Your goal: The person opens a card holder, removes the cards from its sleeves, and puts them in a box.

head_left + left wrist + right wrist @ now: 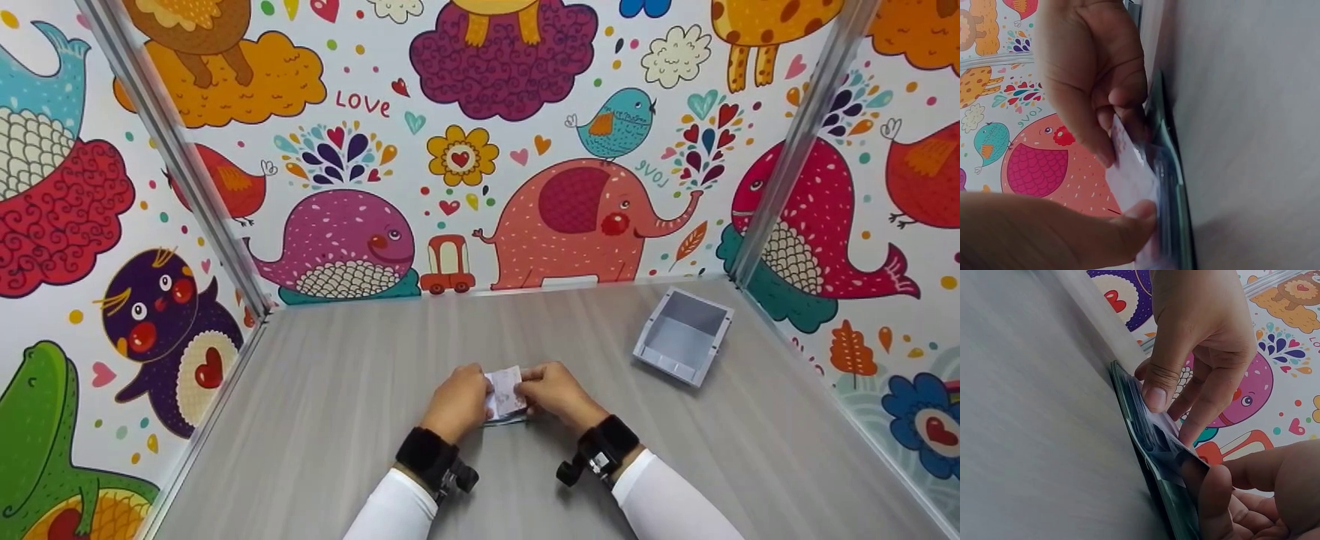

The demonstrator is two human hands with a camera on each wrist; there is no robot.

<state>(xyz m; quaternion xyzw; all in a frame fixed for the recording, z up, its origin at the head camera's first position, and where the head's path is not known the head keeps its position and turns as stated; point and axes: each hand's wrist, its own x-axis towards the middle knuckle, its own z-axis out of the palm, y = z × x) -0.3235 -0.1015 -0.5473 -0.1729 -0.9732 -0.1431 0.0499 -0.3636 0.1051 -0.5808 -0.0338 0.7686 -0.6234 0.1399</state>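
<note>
At the table (315,420), both hands (463,397) (556,391) grip a pale card (507,390); green holder (1178,506) beneath.

Passage across the table (300,450) is left beside the left hand (459,401) and between the right hand (561,394) and the bin (694,309). The paper (505,391) is flanked by both hands; from the front, the gap between the wrists is narrowed by the wrist cameras (465,476). Reach is limited by the back wall (465,75) and side walls (45,315).
</note>
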